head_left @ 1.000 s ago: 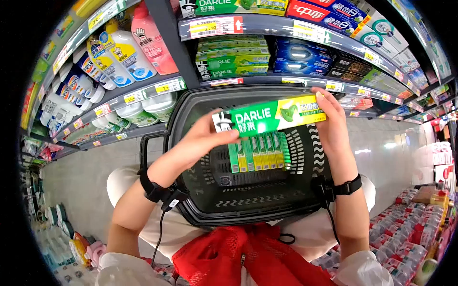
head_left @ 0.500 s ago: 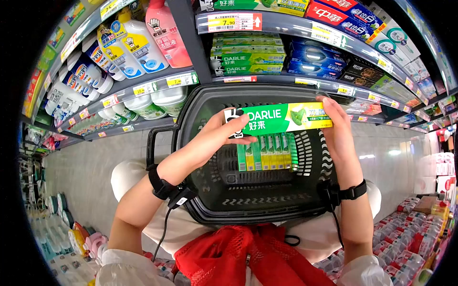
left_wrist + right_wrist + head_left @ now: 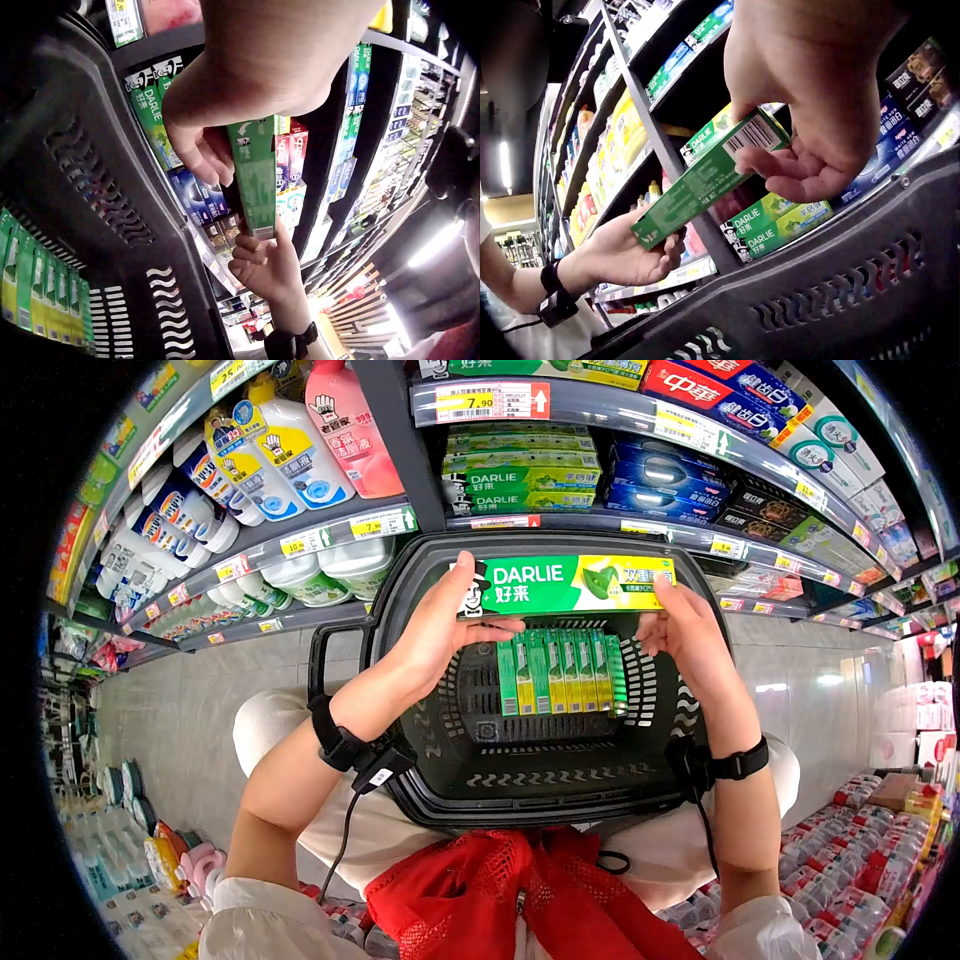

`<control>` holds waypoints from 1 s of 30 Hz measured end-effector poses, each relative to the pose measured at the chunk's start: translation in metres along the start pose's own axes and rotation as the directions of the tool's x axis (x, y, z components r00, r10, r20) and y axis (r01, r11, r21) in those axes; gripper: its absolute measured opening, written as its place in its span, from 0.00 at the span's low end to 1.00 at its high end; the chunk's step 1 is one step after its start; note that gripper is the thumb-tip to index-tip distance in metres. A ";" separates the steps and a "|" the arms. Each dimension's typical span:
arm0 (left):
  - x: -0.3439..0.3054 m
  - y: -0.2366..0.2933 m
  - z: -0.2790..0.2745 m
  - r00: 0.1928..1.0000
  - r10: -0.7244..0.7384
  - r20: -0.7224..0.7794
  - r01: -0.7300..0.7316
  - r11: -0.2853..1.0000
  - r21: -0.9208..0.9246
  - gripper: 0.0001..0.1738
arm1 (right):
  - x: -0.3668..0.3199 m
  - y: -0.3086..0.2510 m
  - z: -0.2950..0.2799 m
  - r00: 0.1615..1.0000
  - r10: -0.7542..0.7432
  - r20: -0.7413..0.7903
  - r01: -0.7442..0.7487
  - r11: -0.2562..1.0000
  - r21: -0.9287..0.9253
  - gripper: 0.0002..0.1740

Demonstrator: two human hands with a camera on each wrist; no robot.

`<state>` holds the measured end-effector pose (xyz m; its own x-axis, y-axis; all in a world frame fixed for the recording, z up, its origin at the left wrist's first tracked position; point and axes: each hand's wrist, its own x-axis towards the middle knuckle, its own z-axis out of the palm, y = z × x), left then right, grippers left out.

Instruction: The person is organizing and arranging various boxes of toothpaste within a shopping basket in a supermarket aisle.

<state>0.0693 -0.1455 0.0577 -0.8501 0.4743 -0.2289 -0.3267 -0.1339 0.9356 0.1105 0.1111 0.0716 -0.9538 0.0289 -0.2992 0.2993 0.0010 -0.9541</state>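
Note:
Both hands hold a green, white and yellow Darlie toothpaste box (image 3: 575, 584) level over a black shopping basket (image 3: 400, 760). My left hand (image 3: 432, 635) grips the box's left end, thumb up along the end and fingers underneath. At the other end, my right hand (image 3: 690, 625) pinches the box between thumb and fingers; the right wrist view shows these fingers beside the barcode (image 3: 751, 136). The box's printed front faces up at the head camera. Below it, a row of several similar green and yellow boxes (image 3: 560, 675) stands in the basket.
Ahead, a shelf carries stacked Darlie boxes (image 3: 520, 480), blue boxes (image 3: 655, 480) and red toothpaste boxes (image 3: 690, 390). White cleaner bottles (image 3: 300, 460) and a pink bottle (image 3: 352, 430) line the left shelf. Wrapped bottles (image 3: 840, 870) are piled at the lower right.
The toothpaste box has shifted slightly left and up since half a second ago, its front turning more toward the head camera. My left thumb has moved off its front to its end.

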 end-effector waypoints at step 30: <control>0.000 0.016 -0.009 0.983 0.183 0.027 -0.183 0.983 0.013 0.16 | 0.002 0.003 0.001 0.971 -0.210 0.114 0.164 0.932 0.323 0.31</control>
<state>0.0607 -0.1553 0.0705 -0.8839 0.4653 -0.0466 -0.1600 -0.2073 0.9651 0.1094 0.1099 0.0678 -0.9921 -0.0864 -0.0912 0.1141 -0.3170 -0.9415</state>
